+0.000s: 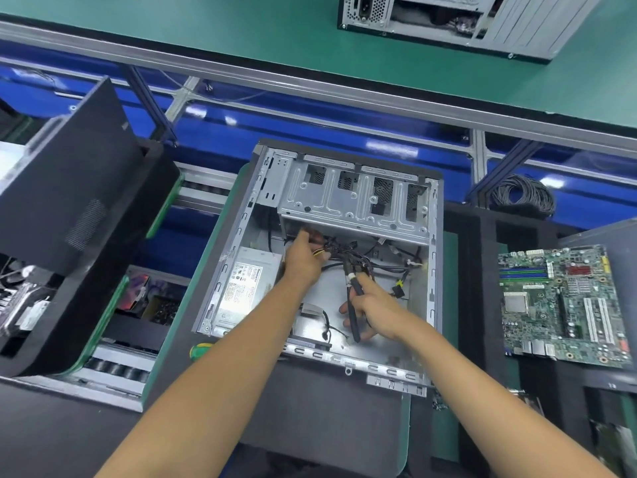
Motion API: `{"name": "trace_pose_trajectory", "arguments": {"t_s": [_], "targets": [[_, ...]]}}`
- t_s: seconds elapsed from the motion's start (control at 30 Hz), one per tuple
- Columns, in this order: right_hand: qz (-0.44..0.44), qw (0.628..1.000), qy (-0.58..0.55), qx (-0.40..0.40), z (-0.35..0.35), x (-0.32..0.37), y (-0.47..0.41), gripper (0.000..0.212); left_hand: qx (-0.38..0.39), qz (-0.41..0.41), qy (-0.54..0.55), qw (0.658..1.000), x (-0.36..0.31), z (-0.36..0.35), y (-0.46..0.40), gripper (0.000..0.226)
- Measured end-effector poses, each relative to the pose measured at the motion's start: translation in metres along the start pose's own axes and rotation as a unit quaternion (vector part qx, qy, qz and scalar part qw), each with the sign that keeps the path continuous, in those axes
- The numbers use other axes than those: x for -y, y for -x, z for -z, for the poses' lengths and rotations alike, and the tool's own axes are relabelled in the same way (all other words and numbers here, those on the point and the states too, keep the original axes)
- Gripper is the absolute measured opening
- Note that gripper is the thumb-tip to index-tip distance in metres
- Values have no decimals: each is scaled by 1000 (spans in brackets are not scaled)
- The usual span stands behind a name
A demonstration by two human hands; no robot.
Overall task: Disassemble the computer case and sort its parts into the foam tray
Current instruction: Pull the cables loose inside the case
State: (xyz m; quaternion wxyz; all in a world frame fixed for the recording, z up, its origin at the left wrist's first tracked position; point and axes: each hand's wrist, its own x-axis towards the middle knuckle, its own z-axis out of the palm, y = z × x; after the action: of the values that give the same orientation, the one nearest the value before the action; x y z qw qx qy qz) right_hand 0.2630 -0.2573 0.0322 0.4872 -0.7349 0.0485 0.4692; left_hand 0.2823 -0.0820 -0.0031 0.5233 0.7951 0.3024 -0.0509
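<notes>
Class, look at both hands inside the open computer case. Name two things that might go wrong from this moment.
1. The right hand grips a black cable bundle still tangled with other wires; tugging might strain connectors.
2. The left hand reaches under the metal drive cage, whose edges might scrape fingers.

motherboard (560,307) right of computer case (348,201)

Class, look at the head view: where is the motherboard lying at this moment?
The motherboard lies flat at the right of the view, outside the open case, on dark foam to that case's right.
</notes>
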Motion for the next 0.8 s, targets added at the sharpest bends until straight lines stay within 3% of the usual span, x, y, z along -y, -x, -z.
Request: {"name": "trace_pose_trajectory", "arguments": {"t_s": [0.2,0.4,0.53,0.67,0.8], "targets": [[-3,1000,-7,4,1,1,-1,29,6,-21,-98,995,-2,0,3,28],[0,1000,-22,9,5,5,6,30,57,-22,-47,997,0,3,7,30],[5,998,-56,26,12,6,12,27,49,-13,-22,998,2,1,9,41],[3,997,-67,24,21,14,17,27,27,-13,33,999,-2,2,8,36],[-8,997,-71,26,39,31,23,26,17,-62,-55,996,-2,0,10,37]]}}
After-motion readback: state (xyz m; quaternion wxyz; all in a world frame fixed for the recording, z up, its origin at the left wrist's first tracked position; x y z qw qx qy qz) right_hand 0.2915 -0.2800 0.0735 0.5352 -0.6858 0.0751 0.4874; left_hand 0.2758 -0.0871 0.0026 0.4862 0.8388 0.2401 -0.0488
